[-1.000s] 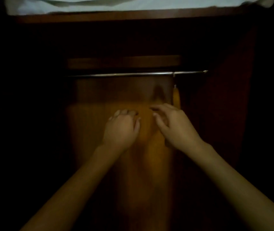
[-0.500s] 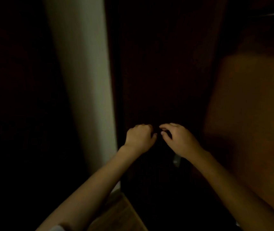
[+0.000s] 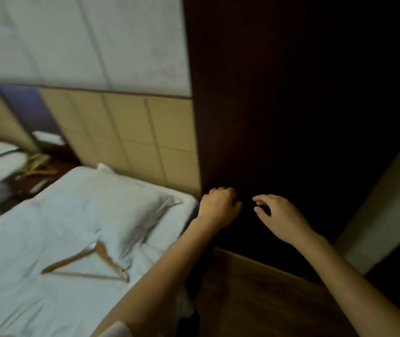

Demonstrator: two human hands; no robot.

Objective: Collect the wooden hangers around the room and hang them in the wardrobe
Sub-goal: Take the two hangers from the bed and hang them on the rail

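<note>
A wooden hanger (image 3: 72,258) lies on the bed (image 3: 19,234); just right of the bed, the left hand (image 3: 218,206) is curled up empty and the right hand (image 3: 281,216) loosely spread.

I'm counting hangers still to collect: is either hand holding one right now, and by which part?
Neither. The left hand and right hand hold nothing; one wooden hanger lies untouched on the bed.
</note>
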